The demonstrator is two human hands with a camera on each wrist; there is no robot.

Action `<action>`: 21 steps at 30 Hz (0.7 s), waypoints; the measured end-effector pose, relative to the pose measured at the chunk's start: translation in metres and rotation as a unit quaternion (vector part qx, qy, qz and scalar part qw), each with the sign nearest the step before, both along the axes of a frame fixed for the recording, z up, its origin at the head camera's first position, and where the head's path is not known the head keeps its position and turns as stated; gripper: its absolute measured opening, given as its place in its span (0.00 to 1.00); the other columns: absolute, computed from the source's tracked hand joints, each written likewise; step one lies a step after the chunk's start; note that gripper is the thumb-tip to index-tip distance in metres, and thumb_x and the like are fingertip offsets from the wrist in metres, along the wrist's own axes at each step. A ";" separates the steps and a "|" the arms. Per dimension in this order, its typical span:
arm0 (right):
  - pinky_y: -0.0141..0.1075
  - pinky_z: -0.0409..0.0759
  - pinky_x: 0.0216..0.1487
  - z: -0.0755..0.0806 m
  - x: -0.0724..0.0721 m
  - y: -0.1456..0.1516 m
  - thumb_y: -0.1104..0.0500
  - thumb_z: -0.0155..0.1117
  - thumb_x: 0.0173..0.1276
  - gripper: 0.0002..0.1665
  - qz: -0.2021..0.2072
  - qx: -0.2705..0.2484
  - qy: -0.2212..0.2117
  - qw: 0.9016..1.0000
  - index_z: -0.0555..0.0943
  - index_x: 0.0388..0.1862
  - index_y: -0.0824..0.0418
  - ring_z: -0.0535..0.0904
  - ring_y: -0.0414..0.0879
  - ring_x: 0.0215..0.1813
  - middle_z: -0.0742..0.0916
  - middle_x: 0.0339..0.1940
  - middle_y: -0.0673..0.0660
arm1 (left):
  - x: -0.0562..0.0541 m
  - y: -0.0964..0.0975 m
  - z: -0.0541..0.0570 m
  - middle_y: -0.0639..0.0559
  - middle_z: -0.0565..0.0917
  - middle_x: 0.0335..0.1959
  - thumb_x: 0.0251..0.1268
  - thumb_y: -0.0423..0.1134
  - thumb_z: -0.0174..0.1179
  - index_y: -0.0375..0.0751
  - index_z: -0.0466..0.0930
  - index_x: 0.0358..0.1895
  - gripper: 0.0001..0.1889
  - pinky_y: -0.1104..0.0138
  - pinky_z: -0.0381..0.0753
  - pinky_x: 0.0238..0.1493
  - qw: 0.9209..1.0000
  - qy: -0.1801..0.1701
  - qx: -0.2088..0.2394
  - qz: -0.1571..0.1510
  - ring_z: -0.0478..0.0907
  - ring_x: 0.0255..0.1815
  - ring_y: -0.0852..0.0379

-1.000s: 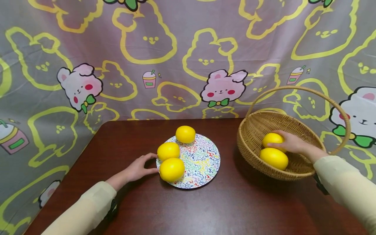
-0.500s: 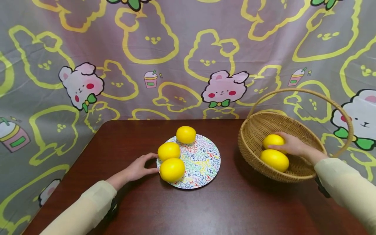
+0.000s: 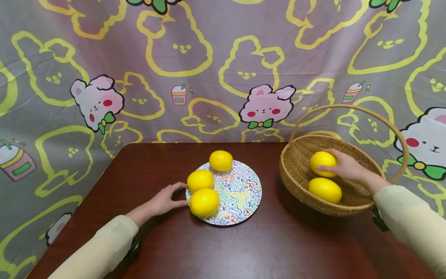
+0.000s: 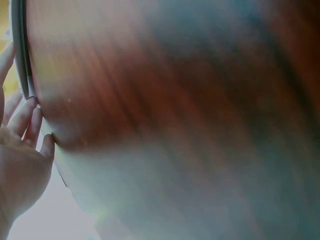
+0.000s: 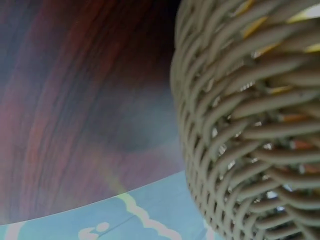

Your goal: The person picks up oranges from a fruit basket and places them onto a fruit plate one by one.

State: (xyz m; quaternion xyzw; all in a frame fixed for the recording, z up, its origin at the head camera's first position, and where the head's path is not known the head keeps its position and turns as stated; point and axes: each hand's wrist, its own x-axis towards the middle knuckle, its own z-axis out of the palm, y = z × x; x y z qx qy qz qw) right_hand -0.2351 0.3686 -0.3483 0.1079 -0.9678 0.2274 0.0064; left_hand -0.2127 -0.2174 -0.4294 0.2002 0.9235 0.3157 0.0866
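On the left, my left hand (image 3: pixel 162 199) reaches to the rim of a round plate (image 3: pixel 245 186) with colourful squiggles, thumb and fingers spread and fingertips right at its edge. Three yellow lemons lie along the plate's left side: one at the back (image 3: pixel 221 161), with the near lemon (image 3: pixel 204 202) and middle lemon (image 3: pixel 200 180) close to the left fingertips. Inside a wicker basket (image 3: pixel 290 178), my right hand (image 3: pixel 348 167) grips a lemon (image 3: pixel 321 161), fingers behind it and thumb in front. Another lemon (image 3: pixel 325 190) sits below it in the basket.
The basket's tall arched handle (image 3: pixel 379 112) rises over the right forearm. A dark reddish-brown table (image 3: pixel 265 244) carries plate and basket. Behind it hangs a patterned cloth (image 3: pixel 209 50) with rabbit drawings. The right wrist view is mostly basket weave (image 5: pixel 250 130) and tabletop.
My right hand has raised the gripped lemon slightly, away from the lemon below it, and the basket has shifted a little left. My left hand stays at the plate's rim.
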 end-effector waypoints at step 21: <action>0.44 0.71 0.36 0.027 0.002 -0.016 0.42 0.67 0.65 0.46 0.001 -0.020 0.015 1.000 0.62 0.70 0.67 0.77 0.57 0.40 0.80 0.50 0.70 | 0.002 0.000 0.002 0.44 0.76 0.60 0.59 0.55 0.67 0.41 0.73 0.62 0.32 0.45 0.65 0.63 1.000 0.004 0.000 -0.006 0.69 0.63 0.42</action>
